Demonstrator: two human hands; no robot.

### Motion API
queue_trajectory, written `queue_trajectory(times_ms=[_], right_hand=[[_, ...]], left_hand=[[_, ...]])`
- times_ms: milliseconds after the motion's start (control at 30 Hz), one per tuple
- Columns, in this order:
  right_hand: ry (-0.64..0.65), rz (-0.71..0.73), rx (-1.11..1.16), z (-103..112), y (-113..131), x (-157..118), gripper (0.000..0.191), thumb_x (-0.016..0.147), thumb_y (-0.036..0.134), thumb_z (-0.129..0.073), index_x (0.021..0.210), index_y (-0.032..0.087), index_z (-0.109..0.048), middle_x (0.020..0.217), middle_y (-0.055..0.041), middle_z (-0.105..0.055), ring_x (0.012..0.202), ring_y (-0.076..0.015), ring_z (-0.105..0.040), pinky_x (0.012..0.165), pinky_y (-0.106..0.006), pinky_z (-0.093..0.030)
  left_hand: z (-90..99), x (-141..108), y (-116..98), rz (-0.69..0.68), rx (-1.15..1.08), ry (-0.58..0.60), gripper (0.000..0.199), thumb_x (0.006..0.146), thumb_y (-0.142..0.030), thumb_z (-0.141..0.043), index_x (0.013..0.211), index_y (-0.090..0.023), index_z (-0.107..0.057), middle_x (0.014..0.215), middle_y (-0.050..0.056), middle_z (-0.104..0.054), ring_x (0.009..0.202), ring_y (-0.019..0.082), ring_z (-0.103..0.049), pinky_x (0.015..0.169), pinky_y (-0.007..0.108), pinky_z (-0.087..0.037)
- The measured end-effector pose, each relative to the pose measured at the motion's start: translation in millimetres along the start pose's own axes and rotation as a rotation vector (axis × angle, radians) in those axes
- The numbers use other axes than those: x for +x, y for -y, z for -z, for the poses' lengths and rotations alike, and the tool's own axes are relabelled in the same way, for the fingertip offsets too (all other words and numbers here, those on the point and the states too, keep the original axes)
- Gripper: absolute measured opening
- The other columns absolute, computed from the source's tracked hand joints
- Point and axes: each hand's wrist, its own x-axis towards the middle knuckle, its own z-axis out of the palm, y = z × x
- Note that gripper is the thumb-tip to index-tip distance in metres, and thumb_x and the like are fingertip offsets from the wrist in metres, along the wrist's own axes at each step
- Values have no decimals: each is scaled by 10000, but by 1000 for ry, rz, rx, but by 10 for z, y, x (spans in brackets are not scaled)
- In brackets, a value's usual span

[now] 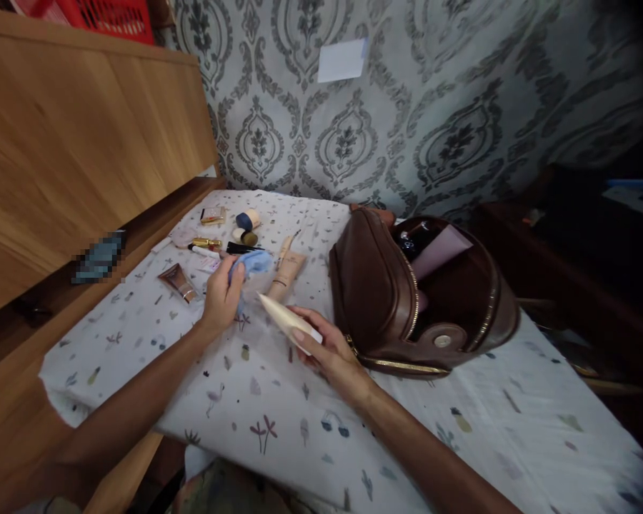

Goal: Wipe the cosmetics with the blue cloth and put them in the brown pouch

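My left hand [223, 291] is closed on a crumpled light blue cloth [256, 263], above the printed white sheet. In my right hand [326, 346] is a cream-coloured tube [286, 320] with a white cap, its flat end pointing up and left. A beige tube [288, 275] lies just behind the hands. To the right stands a brown leather bag [372, 285], unzipped, with a pink tube [442, 251] and a dark bottle [407, 245] inside. A brown tube [178, 283] rests left of my left hand.
Several cosmetics lie at the back left, among them a blue-and-beige item [247, 219], a small box [213, 215] and a gold tube [207, 243]. A wooden cabinet [86, 135] borders the left side; a patterned wall [348, 135] stands behind.
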Motion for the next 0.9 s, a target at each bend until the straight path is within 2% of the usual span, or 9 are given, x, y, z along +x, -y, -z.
queue_trajectory(times_ms=[100,200,267,333,500,600,733,833,900], right_hand=[[-126,73,-167,19,-46,45,516,706,519,-783,1080,179,-675,737,11,-567,590,-118,-478,516,-236,-396],[-173,187,-211,39,-90,90,443,635,478,-834,923,173,-692,817,-18,-627,734,-167,-555,674,-278,-481],[-168,243,-210,49,-101,100,408,616,469,-845,862,178,-697,806,-17,-628,770,-186,-567,728,-303,-493],[-169,260,-218,57,-99,92,369,645,462,-834,850,181,-712,800,-17,-620,763,-187,-566,726,-309,-494],[-190,229,-177,85,-101,70,526,714,446,-809,1164,199,-689,991,-53,-643,727,-164,-566,627,-288,-491],[-171,296,-200,100,-131,84,523,738,377,-792,1220,216,-666,1089,-69,-640,868,-199,-613,719,-314,-525],[-142,453,-386,86,-181,84,358,778,271,-741,1132,236,-702,1052,-62,-624,987,-224,-603,884,-363,-504],[-119,504,-482,65,-210,62,222,846,286,-688,1060,227,-689,1010,-60,-621,945,-219,-591,868,-365,-497],[-141,506,-467,61,-223,51,221,881,315,-661,1084,226,-660,991,-53,-629,896,-208,-591,823,-349,-502]], left_hand=[[5,-107,-138,-298,30,-86,235,1022,-301,-399,1138,-192,-573,990,63,-632,911,189,-588,805,319,-488],[-53,-245,-290,-721,159,105,233,1004,-285,-455,1128,-181,-622,1008,91,-634,928,220,-566,801,359,-483],[-92,-287,-329,-866,236,207,247,997,-295,-474,1115,-160,-643,998,105,-652,907,233,-556,770,368,-476],[-99,-262,-297,-856,283,223,256,994,-290,-479,1092,-133,-656,994,122,-661,898,241,-548,774,380,-473],[14,-56,-98,-527,308,139,281,1008,-237,-424,870,-156,-655,876,100,-639,841,228,-530,771,375,-457],[72,-3,-82,-396,243,109,319,1018,-235,-395,798,-169,-617,826,79,-616,814,215,-530,758,368,-445],[45,-83,-202,-496,124,227,255,1016,-232,-420,931,-155,-648,919,88,-671,883,214,-579,820,378,-441],[-19,-167,-271,-614,128,426,251,1027,-258,-412,1058,-146,-634,950,84,-702,883,208,-608,867,389,-427],[-38,-182,-266,-610,140,482,282,1038,-275,-380,981,-148,-625,865,70,-685,806,197,-593,827,371,-427]])
